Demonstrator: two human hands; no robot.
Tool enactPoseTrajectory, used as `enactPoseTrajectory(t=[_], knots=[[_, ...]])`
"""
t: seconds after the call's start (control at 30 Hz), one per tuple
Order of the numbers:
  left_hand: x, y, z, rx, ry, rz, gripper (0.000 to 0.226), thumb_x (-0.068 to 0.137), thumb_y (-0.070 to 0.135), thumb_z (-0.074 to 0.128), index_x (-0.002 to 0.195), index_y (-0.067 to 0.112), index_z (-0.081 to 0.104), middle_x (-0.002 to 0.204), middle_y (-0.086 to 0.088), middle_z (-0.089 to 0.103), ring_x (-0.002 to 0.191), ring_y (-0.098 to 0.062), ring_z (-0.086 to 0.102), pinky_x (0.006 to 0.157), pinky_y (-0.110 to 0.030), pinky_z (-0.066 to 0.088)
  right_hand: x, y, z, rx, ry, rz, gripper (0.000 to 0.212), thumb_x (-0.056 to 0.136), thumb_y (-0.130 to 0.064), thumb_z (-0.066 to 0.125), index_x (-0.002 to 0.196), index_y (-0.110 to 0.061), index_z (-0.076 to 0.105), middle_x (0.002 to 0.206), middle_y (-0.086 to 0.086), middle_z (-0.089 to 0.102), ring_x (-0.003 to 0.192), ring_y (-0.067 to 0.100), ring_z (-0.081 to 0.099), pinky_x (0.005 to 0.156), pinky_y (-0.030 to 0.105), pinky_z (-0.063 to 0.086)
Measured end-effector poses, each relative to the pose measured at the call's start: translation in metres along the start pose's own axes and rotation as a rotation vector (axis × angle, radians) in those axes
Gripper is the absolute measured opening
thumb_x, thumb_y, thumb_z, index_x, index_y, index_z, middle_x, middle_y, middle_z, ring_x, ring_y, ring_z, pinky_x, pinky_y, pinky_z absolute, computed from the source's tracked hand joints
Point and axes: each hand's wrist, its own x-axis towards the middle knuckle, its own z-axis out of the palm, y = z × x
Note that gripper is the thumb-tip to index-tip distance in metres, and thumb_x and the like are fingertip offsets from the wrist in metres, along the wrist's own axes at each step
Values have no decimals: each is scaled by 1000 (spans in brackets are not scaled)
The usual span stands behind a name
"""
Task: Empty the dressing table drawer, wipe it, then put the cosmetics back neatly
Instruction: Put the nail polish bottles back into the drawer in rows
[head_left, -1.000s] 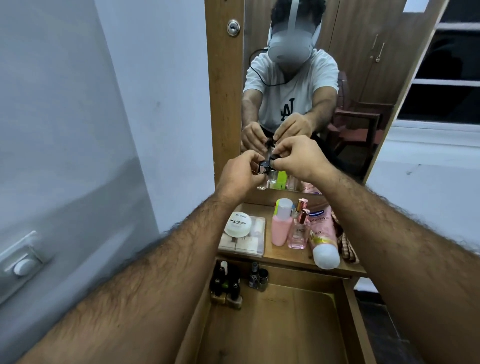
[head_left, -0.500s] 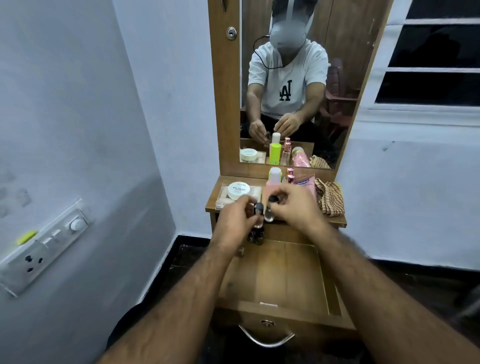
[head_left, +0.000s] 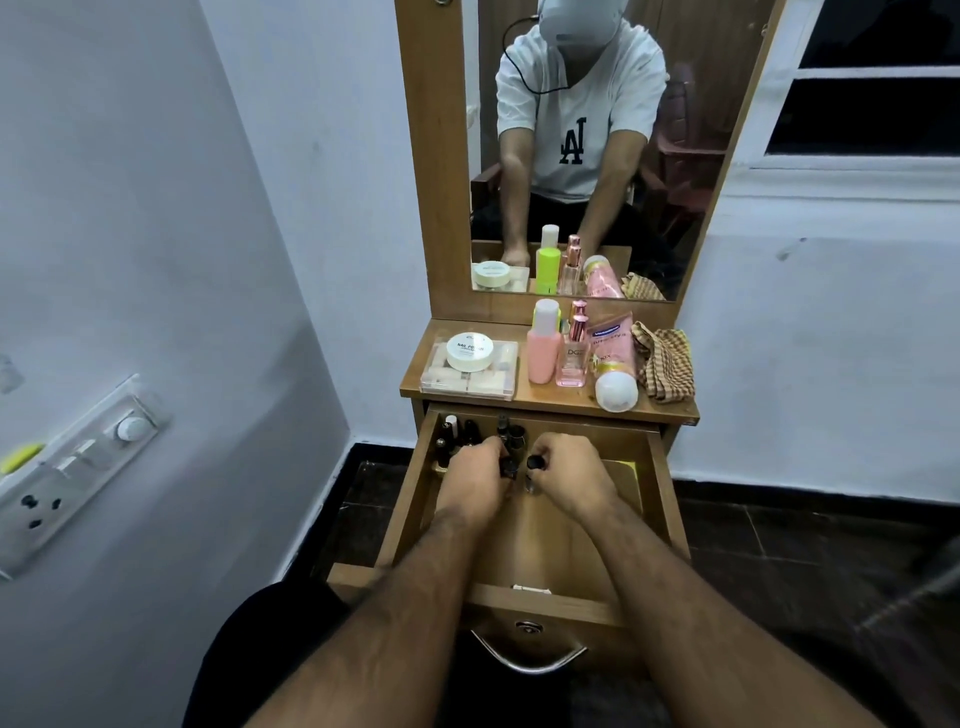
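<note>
drawer (head_left: 662, 499): wood-look board, smooth, faint sheen
drawer handle (head_left: 530, 659): polished metal, shiny
tabletop (head_left: 550, 402): same wood finish, smooth
small bottles (head_left: 511, 435): dark, glossy, black caps
pink bottle (head_left: 543, 356): matt plastic, white cap
perfume bottle (head_left: 571, 364): clear glass, metallic rose cap
tube (head_left: 613, 358): glossy pink plastic
cloth (head_left: 667, 364): checked woven fabric, crumpled
box (head_left: 470, 382): clear plastic
mirror (head_left: 587, 156): glass, reflective

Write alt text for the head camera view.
Both hands reach into the open drawer, the left hand and right hand each holding a small dark-capped bottle beside a cluster of bottles; more cosmetics stand on the tabletop below a mirror.
</note>
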Motion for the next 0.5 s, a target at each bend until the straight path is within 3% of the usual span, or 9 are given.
enactPoseTrajectory(t=[0.23, 0.5], knots=[[2, -1, 7, 76, 16, -15, 34, 91, 5, 58, 121, 21, 56, 110, -5, 69, 103, -23, 65, 91, -39, 54, -2, 9, 12, 50, 8, -8, 15, 79, -13, 64, 90, -23, 67, 81, -3, 72, 80, 18, 68, 74, 36, 58], [-3, -4, 9, -1, 73, -104, 34, 86, 11, 69, 118, 19, 61, 109, -2, 70, 105, -20, 65, 92, -34, 54, -4, 10, 18, 108, -3, 60, 18, 81, -12, 70, 94, -25, 68, 82, -5, 72, 81, 15, 67, 76, 34, 57]])
